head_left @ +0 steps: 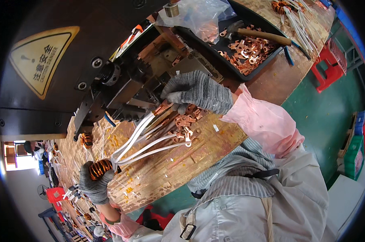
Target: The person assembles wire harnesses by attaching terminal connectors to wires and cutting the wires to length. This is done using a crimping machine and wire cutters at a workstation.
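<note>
My left hand (94, 186), in a grey knit glove, is closed around a coil (100, 170) wound with thick copper wire. White-sleeved leads (134, 135) run from the coil toward the machine and my right hand (200, 92), also gloved. That hand pinches a copper cable lug (162, 108) at the end of the upper leads, beside the dark press tooling (136, 101). A lower lead ends in a bright lug (188, 139) that hangs free. Below my right hand lies a cluster of loose copper lugs (185, 120). My right fingertips partly hide the held lug.
A black tray (267, 64) holds many lugs, a plastic bag (198, 18) and a wooden-handled tool (263, 36). Another coil (86, 140) lies by the press frame (33, 117). More coils (282, 7) lie at the far right. A red stool (327, 66) stands beyond the worn wooden table (158, 173).
</note>
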The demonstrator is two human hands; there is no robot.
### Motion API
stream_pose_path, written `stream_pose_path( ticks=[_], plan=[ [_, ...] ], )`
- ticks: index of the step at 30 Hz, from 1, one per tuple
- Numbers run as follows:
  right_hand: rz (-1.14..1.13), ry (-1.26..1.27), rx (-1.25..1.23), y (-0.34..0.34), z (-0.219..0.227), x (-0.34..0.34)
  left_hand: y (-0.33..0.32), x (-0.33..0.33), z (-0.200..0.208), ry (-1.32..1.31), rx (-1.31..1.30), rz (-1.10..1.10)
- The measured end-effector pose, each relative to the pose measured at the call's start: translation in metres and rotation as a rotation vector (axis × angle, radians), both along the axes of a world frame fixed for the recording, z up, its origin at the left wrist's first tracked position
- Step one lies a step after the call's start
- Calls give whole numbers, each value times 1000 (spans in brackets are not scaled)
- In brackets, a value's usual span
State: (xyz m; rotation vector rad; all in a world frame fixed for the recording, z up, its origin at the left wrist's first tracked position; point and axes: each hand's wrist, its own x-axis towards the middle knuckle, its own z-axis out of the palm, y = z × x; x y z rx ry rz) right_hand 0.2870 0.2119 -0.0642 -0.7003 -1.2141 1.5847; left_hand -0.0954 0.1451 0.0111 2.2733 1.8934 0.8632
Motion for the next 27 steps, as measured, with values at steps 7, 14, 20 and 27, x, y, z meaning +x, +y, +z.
stream_pose_path(
  ticks=[7, 14, 20, 27],
  plan=[
    [-40, -185, 66, 8, 10, -5, 11, -1, 16, -16, -64, -9],
    [-36, -104, 10, 17, 7, -9, 22, 2, 26, -32, -248, 22],
    [-47, -32, -31, 20, 6, -9, 23, 10, 30, 36, -177, 29],
    [-78, -88, -47, 27, 4, -13, 24, 11, 33, 28, -183, -33]
  ],
)
